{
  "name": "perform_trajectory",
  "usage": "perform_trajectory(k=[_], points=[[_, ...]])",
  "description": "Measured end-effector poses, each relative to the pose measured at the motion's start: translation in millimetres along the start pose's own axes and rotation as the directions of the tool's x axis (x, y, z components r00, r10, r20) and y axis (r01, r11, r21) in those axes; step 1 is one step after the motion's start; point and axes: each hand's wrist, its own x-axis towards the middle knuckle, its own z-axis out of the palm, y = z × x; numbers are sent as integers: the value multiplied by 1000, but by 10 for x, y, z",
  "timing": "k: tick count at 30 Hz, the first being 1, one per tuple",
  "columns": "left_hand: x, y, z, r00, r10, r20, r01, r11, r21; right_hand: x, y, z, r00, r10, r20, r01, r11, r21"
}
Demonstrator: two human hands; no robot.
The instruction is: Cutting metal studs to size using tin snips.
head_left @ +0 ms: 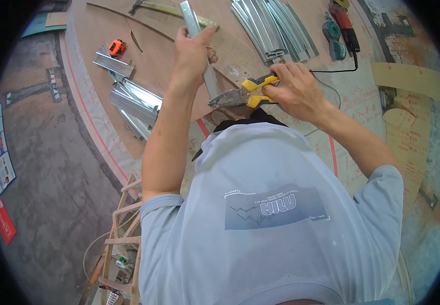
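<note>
Hands grip metal strip (199, 46) and pliers (240, 94) — channel bundle (273, 28), grinder (344, 25) beyond.

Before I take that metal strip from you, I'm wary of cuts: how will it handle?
The strip looks thin, folded sheet metal, so probably light and fairly stiff along its length. Its shiny surface may be slippery. The left hand grips it alone while snips bite its lower end, so expect sharp edges there.

Single view: your head camera looks steeply down from above your pale grey shirt (265, 213), close beneath. Plywood sheet (154, 46) fills the frame beyond the shirt, concrete floor (47, 168) left of it. Fisheye bends edges.
</note>
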Motion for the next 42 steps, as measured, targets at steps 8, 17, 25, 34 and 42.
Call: perform_trajectory(k=[8, 17, 25, 34, 42], points=[[-3, 53, -453, 963, 50, 264, 31, 955, -293, -299, 191, 49, 980, 197, 6, -195, 968, 159], [-37, -116, -487, 911, 9, 413, 172, 900, -399, -313, 256, 169, 998, 58, -19, -58, 998, -12], [-40, -180, -459, 905, 6, 425, 205, 870, -449, -249, 285, 187, 990, -84, -113, 82, 996, -16], [-117, -192, -520, 952, -63, 300, 206, 857, -472, -165, 289, 185, 994, -106, 29, 103, 990, 95], [-232, -112, -738, 996, -50, 69, 66, 965, -256, -3, 206, 151, 990, -130, -57, 136, 984, 117]])
